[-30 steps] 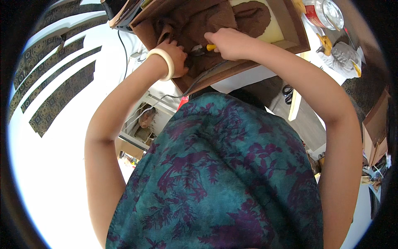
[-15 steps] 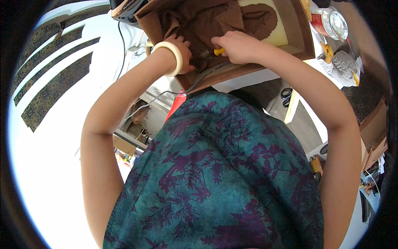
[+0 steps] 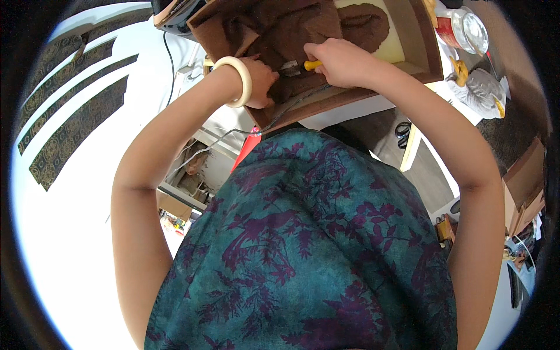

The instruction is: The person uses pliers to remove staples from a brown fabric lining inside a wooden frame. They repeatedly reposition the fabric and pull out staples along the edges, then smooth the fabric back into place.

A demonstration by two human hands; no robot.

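A brown box (image 3: 429,49) holds crumpled brown cloth (image 3: 280,32) and a pale cream padded lining (image 3: 392,41). My left hand (image 3: 258,81), wearing a cream bangle (image 3: 245,86), rests on the cloth near the box's near-left corner, fingers apart and partly bent. My right hand (image 3: 341,61) grips a tool with a yellow handle (image 3: 311,65); its pale flat end (image 3: 290,68) lies against the cloth, just right of my left fingers. A dark braided cord (image 3: 277,118) runs from under my right hand over the near edge.
Patterned dark strips (image 3: 76,128) lie on the white surface at left. A black appliance (image 3: 178,20) stands behind the box. Right of it are a glass jar (image 3: 469,32) and a grey-yellow duck figure (image 3: 484,90). Black scissors (image 3: 402,134) and a red item (image 3: 245,151) sit nearer.
Compared with a second ago, both hands and the box have shifted rightward in view. Since half a second ago, my right hand has risen slightly and more of the tool's pale end shows.
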